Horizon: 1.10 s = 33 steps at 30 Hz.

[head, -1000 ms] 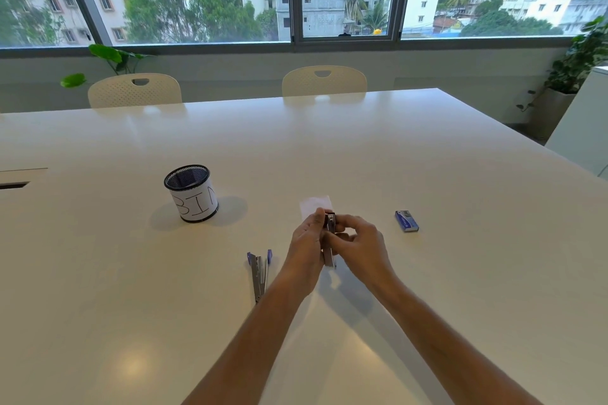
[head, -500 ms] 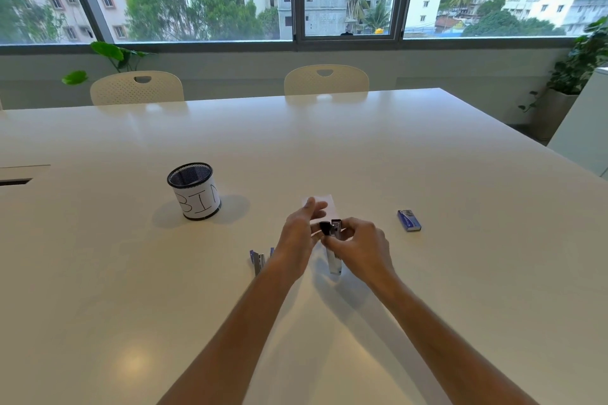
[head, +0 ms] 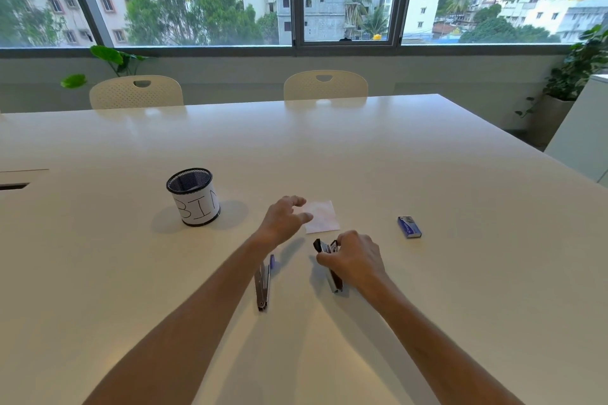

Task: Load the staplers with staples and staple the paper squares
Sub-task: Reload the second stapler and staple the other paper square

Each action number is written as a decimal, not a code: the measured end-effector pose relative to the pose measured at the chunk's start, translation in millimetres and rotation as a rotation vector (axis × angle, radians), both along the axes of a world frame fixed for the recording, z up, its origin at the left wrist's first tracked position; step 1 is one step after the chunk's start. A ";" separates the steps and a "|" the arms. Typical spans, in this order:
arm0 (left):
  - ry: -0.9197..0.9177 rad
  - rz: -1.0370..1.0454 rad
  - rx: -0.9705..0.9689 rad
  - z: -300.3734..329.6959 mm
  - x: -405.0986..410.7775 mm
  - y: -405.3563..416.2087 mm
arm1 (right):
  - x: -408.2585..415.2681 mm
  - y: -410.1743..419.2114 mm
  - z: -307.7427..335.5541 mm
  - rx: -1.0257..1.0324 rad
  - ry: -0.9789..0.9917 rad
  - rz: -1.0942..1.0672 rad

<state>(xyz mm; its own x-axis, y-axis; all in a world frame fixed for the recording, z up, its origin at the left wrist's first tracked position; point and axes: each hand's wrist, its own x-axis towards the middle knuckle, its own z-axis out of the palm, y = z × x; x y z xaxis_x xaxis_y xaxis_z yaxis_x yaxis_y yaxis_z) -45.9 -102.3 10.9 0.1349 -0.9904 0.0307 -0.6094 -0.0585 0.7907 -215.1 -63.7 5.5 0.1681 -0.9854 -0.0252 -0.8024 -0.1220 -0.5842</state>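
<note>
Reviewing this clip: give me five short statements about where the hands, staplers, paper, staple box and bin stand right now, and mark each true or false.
1. The right hand grips a stapler. True.
2. The left hand holds the second stapler. False: that stapler lies on the table under the left forearm, and the left hand, fingers spread, reaches toward the paper square.
3. The blue staple box lies on the table to the right of the paper square. True.
4. The paper square is inside the bin. False: it lies flat on the table, right of the bin.
5. The bin lies on its side. False: it stands upright, with BIN written on its label.
</note>
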 end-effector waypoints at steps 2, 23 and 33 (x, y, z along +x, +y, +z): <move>-0.132 -0.049 0.006 -2.5 5.4 -5.5 | 1.3 0.5 -1.6 -0.005 0.016 0.003; -0.404 -0.231 0.113 -27.1 27.7 -43.2 | 0.5 -21.9 -4.3 -0.177 0.211 0.121; -0.510 -0.242 0.087 -33.7 31.5 -47.4 | -8.8 -105.8 -0.8 -0.182 0.073 0.398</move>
